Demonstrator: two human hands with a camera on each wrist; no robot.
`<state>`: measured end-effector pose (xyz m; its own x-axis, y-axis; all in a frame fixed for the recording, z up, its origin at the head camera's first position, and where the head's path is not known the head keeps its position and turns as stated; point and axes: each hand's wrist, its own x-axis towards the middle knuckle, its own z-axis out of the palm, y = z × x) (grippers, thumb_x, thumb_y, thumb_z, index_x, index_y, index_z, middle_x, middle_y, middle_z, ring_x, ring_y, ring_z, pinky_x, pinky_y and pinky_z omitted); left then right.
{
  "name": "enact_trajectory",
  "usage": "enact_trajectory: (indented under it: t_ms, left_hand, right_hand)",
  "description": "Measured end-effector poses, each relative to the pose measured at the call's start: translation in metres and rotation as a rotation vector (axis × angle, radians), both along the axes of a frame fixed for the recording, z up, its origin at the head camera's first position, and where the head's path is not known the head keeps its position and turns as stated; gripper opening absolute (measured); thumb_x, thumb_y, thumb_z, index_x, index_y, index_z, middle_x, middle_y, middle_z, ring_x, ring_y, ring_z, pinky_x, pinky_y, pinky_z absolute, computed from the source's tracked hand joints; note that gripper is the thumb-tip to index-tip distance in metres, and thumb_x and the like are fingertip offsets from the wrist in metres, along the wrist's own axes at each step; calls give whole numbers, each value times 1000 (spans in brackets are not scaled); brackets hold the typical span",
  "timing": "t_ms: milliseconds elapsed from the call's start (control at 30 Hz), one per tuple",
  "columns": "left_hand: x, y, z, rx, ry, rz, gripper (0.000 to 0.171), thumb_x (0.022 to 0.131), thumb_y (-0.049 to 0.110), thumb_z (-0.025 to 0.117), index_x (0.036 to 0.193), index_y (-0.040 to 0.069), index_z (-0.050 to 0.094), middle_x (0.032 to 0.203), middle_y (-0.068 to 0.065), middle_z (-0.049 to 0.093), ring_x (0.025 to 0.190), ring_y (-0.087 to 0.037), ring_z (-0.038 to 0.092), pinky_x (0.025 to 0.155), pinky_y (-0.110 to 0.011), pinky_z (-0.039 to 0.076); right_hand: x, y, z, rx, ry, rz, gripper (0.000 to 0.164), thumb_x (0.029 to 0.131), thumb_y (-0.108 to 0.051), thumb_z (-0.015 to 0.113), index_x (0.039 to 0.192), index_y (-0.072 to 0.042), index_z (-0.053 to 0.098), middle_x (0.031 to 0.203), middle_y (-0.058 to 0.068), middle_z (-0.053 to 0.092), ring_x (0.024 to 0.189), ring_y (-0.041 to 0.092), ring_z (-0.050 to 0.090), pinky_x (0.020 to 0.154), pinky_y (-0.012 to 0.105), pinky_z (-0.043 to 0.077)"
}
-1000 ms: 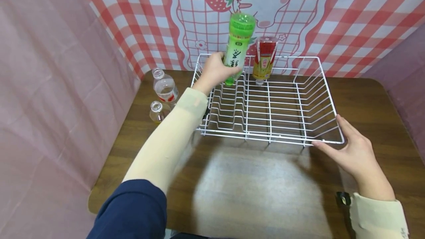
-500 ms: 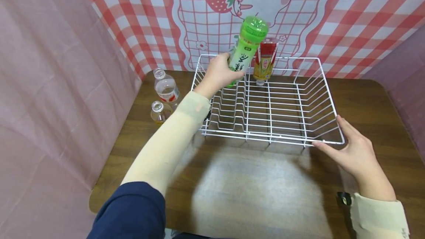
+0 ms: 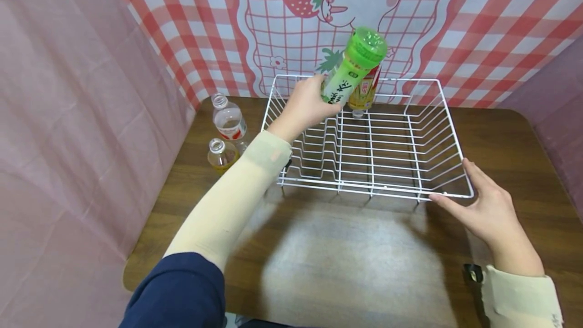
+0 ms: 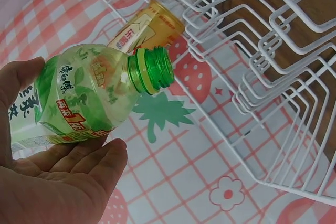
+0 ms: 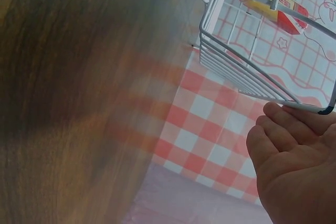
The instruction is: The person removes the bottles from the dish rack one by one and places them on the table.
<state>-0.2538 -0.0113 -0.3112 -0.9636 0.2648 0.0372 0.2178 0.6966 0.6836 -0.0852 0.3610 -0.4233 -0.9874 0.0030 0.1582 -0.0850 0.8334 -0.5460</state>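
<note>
My left hand (image 3: pixel 309 103) grips a green tea bottle (image 3: pixel 360 59) above the white wire dish rack (image 3: pixel 453 131). The bottle tilts, its green base up and to the right. In the left wrist view, its threaded neck (image 4: pixel 152 70) has no cap. Behind it, a red-and-gold labelled bottle (image 3: pixel 363 96) stands neck down at the rack's back and is partly hidden. My right hand (image 3: pixel 492 214) touches the rack's front right corner, thumb at the front rim and fingers along the side. Its fingers (image 5: pixel 281 132) look fairly straight in the right wrist view.
Left of the rack, a clear bottle (image 3: pixel 230 121) and a shorter bottle with yellowish contents (image 3: pixel 223 155) stand uncapped on the wooden table (image 3: pixel 182 216). A checked cloth (image 3: pixel 191 29) hangs behind, with a pink curtain (image 3: pixel 68 115) at the left.
My left hand has moved slightly right with the green tea bottle, which now tilts further right and covers much of the red-and-gold bottle. The right hand keeps its place at the rack corner.
</note>
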Motion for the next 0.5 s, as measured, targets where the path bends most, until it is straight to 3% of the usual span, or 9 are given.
enact_trajectory:
  t_ms: [500]
  left_hand:
    - [16,2,4,-98,65,-62,55,83,26,83,129,7,60,113,-4,67,95,-15,62,84,-30,54]
  right_hand:
    - [1,-1,1,20,-6,3,110,78,-43,87,161,-6,26,157,31,30,139,55,32,110,70,23]
